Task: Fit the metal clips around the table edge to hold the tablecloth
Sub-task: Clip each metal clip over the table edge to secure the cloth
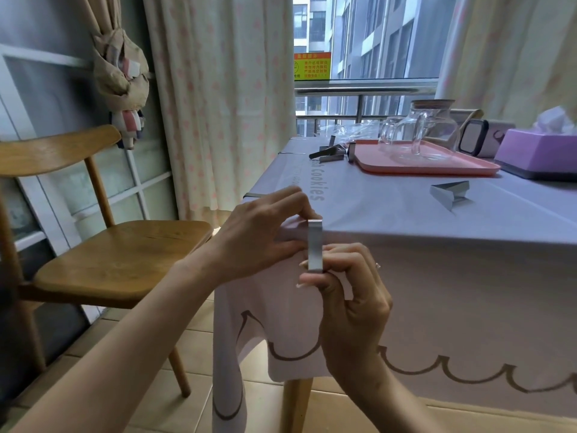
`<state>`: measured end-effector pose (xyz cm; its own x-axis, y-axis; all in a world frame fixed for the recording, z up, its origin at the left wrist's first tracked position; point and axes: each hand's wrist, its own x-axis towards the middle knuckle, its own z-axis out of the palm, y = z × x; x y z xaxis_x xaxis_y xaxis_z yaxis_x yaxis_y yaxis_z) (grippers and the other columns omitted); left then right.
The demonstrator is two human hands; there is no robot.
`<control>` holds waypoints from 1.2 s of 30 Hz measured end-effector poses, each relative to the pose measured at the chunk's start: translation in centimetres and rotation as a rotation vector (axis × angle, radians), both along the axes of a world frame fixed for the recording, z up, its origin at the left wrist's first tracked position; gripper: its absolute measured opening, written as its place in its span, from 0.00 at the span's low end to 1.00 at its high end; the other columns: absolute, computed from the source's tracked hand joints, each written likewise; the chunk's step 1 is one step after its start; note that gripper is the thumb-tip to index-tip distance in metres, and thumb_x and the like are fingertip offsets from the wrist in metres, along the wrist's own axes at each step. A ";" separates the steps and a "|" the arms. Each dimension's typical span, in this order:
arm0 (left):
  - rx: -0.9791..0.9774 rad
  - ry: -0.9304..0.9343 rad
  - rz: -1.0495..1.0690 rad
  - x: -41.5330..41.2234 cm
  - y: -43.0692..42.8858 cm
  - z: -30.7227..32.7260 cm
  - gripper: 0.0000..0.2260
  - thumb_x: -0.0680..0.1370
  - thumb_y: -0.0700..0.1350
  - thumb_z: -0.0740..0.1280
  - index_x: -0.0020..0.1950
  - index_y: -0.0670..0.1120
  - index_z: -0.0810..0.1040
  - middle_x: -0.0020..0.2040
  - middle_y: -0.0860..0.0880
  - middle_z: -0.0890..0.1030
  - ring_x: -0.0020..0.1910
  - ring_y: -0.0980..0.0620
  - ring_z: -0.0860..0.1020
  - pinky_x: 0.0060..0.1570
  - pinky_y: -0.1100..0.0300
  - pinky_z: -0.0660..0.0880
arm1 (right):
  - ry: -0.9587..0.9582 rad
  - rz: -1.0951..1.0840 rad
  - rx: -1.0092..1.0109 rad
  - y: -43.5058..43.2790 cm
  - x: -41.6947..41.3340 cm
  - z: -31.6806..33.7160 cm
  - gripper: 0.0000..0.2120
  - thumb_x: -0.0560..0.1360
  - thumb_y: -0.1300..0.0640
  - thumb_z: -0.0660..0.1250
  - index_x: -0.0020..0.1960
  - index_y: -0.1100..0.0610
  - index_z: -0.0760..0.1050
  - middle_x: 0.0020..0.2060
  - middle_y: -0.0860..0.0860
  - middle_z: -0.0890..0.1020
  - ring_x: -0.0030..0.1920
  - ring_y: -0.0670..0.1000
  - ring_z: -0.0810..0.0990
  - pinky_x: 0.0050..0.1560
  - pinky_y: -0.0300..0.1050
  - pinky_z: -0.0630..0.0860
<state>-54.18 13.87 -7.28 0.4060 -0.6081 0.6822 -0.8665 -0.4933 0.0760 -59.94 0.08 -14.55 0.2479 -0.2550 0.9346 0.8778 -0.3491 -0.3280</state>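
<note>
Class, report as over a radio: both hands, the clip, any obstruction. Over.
Left hand pinches lilac tablecloth at corner. Right hand grips grey metal clip, hooked over near edge. No obstruction seen.

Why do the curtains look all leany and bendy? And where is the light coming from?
Head view: the wide-angle lens bends straight lines near the edges, so the curtain seems to lean. Head view: daylight comes in through the window at the back, so the top of the tablecloth is brighter than its hanging side. Head view: the clip in the right hand has a pale shine.
</note>
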 end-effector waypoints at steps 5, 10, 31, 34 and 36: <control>-0.009 0.031 -0.031 -0.3 -0.2 0.1 0.08 0.72 0.50 0.67 0.48 0.51 0.73 0.50 0.55 0.77 0.50 0.53 0.80 0.44 0.48 0.78 | -0.003 -0.006 -0.048 -0.2 -0.3 -1.5 0.09 0.76 0.47 0.64 0.43 0.53 0.72 0.39 0.45 0.76 0.42 0.46 0.76 0.42 0.38 0.74; -0.011 0.018 -0.017 -0.4 -0.2 0.2 0.09 0.72 0.48 0.68 0.49 0.46 0.76 0.50 0.52 0.77 0.48 0.51 0.80 0.43 0.49 0.78 | -0.032 -0.038 -0.084 -0.5 0.8 -2.7 0.10 0.76 0.49 0.64 0.44 0.55 0.71 0.41 0.46 0.75 0.42 0.45 0.75 0.43 0.32 0.72; 0.086 -0.010 0.095 -1.8 0.1 0.1 0.13 0.73 0.48 0.63 0.55 0.46 0.76 0.53 0.49 0.75 0.52 0.49 0.77 0.48 0.51 0.76 | 0.013 -0.065 -0.100 -1.1 3.4 -2.5 0.04 0.72 0.62 0.64 0.44 0.55 0.72 0.38 0.46 0.74 0.39 0.42 0.73 0.46 0.20 0.66; 0.050 0.091 0.045 -2.4 0.4 0.5 0.17 0.75 0.55 0.61 0.57 0.48 0.76 0.56 0.52 0.75 0.56 0.55 0.76 0.52 0.55 0.75 | 0.021 -0.063 -0.111 -1.0 3.5 -2.5 0.01 0.75 0.58 0.64 0.45 0.53 0.73 0.39 0.46 0.75 0.40 0.43 0.75 0.46 0.22 0.67; 0.042 0.069 0.036 -2.3 0.4 0.4 0.19 0.74 0.59 0.62 0.56 0.46 0.77 0.56 0.52 0.76 0.56 0.56 0.76 0.52 0.54 0.76 | 0.018 -0.064 -0.115 -0.7 3.6 -2.5 0.02 0.76 0.57 0.63 0.45 0.52 0.73 0.40 0.45 0.76 0.40 0.43 0.75 0.45 0.24 0.69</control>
<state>-56.45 14.31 -6.86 0.4733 -0.6199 0.6259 -0.8417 -0.5278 0.1138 -56.38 -0.65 -17.06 0.2510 -0.1620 0.9543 0.8468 -0.4408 -0.2976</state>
